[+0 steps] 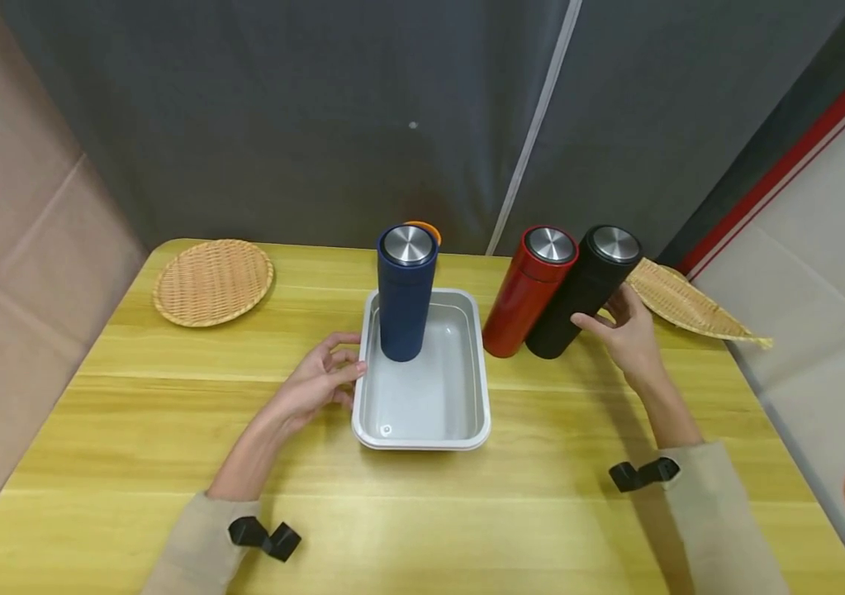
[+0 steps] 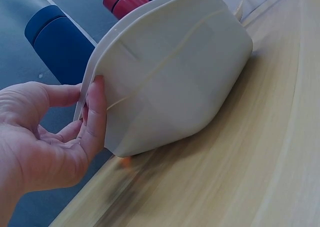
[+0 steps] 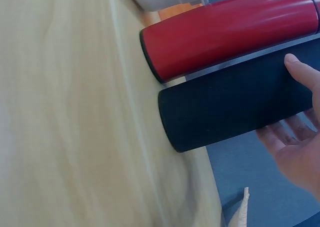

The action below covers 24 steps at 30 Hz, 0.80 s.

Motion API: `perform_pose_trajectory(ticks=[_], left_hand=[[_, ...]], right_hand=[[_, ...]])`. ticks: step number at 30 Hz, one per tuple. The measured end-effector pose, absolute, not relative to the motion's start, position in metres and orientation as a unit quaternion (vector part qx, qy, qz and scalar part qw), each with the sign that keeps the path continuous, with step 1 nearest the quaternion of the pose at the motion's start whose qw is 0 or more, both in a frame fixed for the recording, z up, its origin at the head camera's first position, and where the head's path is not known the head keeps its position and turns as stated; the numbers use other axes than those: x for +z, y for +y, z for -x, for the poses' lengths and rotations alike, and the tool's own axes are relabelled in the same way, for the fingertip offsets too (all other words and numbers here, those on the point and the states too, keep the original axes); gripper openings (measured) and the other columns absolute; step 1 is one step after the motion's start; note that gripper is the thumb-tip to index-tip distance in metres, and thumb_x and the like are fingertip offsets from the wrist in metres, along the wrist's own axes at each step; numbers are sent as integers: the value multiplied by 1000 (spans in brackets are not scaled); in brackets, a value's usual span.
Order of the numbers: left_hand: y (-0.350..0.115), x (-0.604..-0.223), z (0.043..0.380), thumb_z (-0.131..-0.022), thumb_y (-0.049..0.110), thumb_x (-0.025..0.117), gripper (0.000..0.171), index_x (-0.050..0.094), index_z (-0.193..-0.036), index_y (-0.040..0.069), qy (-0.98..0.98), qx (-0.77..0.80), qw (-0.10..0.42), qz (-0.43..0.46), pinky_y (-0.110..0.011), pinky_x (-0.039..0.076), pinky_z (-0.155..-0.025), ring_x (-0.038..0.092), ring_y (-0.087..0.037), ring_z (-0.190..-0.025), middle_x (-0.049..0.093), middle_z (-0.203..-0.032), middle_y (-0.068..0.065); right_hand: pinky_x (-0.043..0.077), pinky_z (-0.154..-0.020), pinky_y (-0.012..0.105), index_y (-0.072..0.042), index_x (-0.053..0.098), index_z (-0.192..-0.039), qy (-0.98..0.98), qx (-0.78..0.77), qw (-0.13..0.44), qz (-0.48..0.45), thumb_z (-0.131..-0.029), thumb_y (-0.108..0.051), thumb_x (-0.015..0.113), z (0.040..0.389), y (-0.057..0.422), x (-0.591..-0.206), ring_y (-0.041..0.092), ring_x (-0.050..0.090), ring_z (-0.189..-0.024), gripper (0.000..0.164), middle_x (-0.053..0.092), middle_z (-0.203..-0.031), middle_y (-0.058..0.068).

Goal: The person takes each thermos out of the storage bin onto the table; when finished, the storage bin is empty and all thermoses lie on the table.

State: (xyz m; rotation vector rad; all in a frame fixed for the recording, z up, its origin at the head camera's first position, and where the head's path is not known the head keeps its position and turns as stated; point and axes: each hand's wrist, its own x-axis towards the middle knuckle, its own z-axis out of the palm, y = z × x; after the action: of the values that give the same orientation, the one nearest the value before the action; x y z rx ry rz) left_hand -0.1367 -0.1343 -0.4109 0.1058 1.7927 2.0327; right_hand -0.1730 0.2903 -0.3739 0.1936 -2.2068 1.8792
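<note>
Black flask (image 1: 578,295) clasped in right hand (image 1: 626,335); pale tray (image 1: 429,405) pinched at one side by left hand (image 1: 316,377), presumably for steadiness.

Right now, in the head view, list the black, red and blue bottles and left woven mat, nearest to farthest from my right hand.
1. Black bottle, held by your right hand.
2. Red bottle, just left of it.
3. Blue bottle, in the white tray.
4. Woven mat, far left.
</note>
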Motion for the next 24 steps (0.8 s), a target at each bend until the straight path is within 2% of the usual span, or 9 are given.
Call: perform_pose_trajectory(ticks=[10,18,24], left_hand=[[-134,-412,136,-95,2,56,53,29,-141,3,646,733,211,-37,-28,53,-55,60,-20,-77,47,-119,-30],[-133,-412,136,-96,2,55,52,30,-141,4,647,733,211,-33,-27,53,-55,60,-21,-78,46,-121,-31],[-134,-411,137,-96,3,56,54,28,-142,2,649,730,210,-38,-28,54,-56,61,-22,-81,48,-120,-29]], right_hand=[[49,-88,19,-8,50,-136,-717,678,139,-88,-81,14,68,172,288,-383,16,52,-112,62,58,-120,2],[50,-86,22,-6,54,-129,-693,696,170,-80,-79,21,65,172,284,-393,16,55,-105,58,58,-116,4],[51,-87,22,-3,52,-132,-682,703,187,-77,-79,23,63,168,284,-394,18,54,-107,60,56,-120,6]])
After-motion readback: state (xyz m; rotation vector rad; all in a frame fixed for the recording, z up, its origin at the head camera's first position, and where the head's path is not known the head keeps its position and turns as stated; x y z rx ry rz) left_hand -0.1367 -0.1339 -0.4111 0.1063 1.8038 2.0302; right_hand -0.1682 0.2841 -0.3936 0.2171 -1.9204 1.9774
